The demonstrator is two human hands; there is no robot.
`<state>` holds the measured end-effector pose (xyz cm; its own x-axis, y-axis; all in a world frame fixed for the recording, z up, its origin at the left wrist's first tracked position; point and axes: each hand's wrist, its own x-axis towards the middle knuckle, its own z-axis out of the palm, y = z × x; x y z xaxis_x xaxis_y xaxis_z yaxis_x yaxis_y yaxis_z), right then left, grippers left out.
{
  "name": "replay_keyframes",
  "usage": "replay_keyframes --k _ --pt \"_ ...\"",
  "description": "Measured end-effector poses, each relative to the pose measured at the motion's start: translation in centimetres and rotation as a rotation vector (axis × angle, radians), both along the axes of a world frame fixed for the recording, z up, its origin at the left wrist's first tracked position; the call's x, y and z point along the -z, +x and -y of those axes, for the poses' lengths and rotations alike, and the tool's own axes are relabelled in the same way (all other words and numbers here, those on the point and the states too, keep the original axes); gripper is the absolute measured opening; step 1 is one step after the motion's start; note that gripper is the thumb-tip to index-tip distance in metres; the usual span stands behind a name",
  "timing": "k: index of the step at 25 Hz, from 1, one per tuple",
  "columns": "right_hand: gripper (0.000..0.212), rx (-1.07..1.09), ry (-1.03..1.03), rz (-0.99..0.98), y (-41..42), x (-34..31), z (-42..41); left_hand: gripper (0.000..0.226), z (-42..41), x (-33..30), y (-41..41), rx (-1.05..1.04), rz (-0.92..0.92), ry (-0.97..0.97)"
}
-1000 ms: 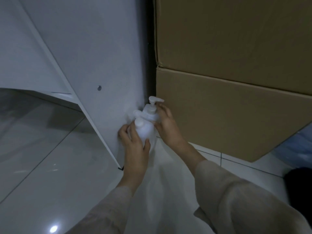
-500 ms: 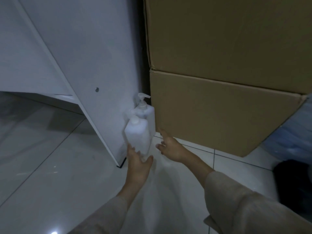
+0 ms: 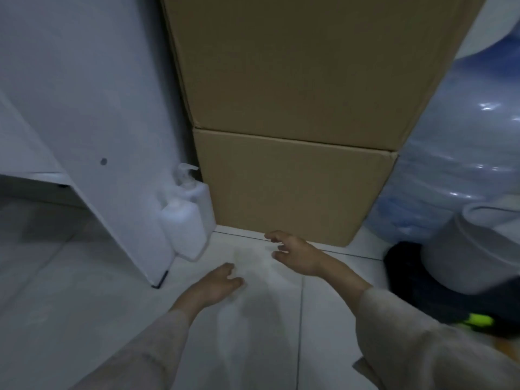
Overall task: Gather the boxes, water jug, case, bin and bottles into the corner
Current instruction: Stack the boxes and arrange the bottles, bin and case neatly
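Against the white panel [image 3: 84, 94], two stacked boxes [image 3: 292, 184] stand beside the jug [image 3: 461, 153], bin [image 3: 478, 249] and case [image 3: 439, 299]. Two bottles [image 3: 184, 226] stand between panel and boxes. Left hand [image 3: 216, 285] and right hand [image 3: 295, 254] hover above the floor [image 3: 70, 291], relaxed, empty, arms outstretched.
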<state>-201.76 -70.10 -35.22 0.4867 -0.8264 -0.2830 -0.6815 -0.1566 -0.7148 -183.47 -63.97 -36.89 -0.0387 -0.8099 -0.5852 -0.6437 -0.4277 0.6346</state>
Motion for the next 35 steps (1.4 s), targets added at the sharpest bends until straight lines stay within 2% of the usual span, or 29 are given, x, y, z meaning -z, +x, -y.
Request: replay_keyframes --k 4,7,9,14,17,19,21,23,25,28,30,32,33,35 --pt "0.037 0.095 -0.184 -0.022 -7.5 -2.5 -2.8 0.034 1.2 -0.4 -8.6 0.209 -0.108 -0.208" --pt "0.031 0.295 -0.393 -0.011 -13.9 -5.0 -5.9 0.022 1.3 -2.3 -16.1 0.317 -0.255 -0.372" --pt "0.026 0.417 -0.554 -0.039 -17.9 -6.0 -8.2 0.021 0.8 -3.4 -20.3 0.389 -0.342 -0.453" --pt "0.023 0.832 -0.885 -0.337 -26.1 -6.7 -14.6 0.025 -1.7 -4.1 -27.5 0.507 -0.492 -0.503" --pt "0.034 1.185 -0.928 -0.376 -29.0 -6.0 -17.7 0.029 -2.6 -3.6 -29.4 0.515 -0.549 -0.504" --pt "0.056 1.321 -0.815 -0.363 -30.7 -4.9 -18.3 0.031 -2.8 -3.3 -29.7 0.500 -0.572 -0.497" --pt "0.083 1.308 -0.597 -0.295 -31.6 -3.4 -18.1 0.029 -2.9 -3.3 -29.8 0.487 -0.585 -0.496" --pt "0.099 1.298 -0.429 -0.116 -31.6 -2.4 -17.6 0.026 -2.7 -3.3 -29.4 0.490 -0.583 -0.506" --pt "0.094 1.317 -0.443 -0.032 -31.6 -2.0 -16.8 0.023 -2.5 -3.3 -28.7 0.490 -0.574 -0.514" --pt "0.074 1.257 -0.433 -0.154 -31.0 -2.3 -16.0 0.025 -1.9 -3.1 -27.3 0.478 -0.575 -0.509" --pt "0.066 1.109 -0.401 -0.277 -29.4 -2.3 -15.8 0.025 -1.4 -2.9 -26.1 0.481 -0.582 -0.497" --pt "0.068 0.931 -0.422 -0.279 -26.9 -2.2 -15.5 0.025 -1.2 -2.5 -24.8 0.520 -0.558 -0.471" --pt "0.070 0.854 -0.429 -0.236 -25.4 -2.2 -15.2 0.031 -1.2 -2.3 -24.2 0.558 -0.518 -0.464" --pt "0.069 0.702 -0.416 -0.131 -22.3 -2.1 -14.0 0.058 -1.3 -1.3 -22.9 0.619 -0.442 -0.456"
